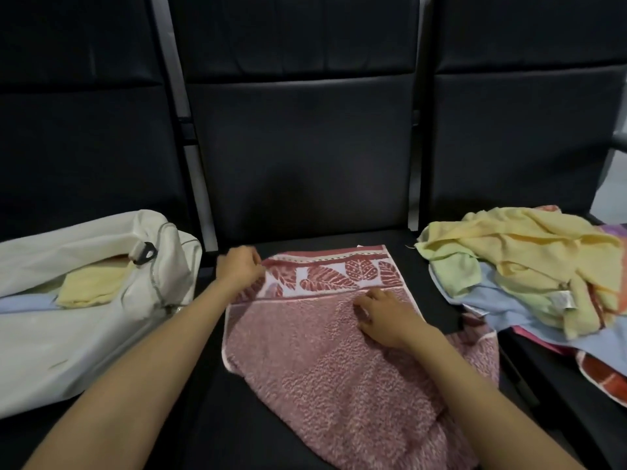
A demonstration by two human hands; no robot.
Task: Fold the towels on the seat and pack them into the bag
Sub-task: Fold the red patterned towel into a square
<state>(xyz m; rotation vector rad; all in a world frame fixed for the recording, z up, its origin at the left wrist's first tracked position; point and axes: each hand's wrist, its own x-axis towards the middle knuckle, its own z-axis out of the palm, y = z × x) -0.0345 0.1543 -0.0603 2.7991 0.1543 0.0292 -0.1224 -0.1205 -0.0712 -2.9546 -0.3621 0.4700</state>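
Towel, pink with leaf border, spread on middle seat, frame centre. Left hand pinches its upper-left corner; right hand rests on it, fingers loosely bent. White bag at left, towel pile at right.

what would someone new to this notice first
A pink towel with a leaf-pattern band is spread on the middle seat. The left hand pinches its far left corner and the right hand rests on it near the band. To the left lies an open white bag with a folded yellow towel inside; to the right sits a loose heap of towels.
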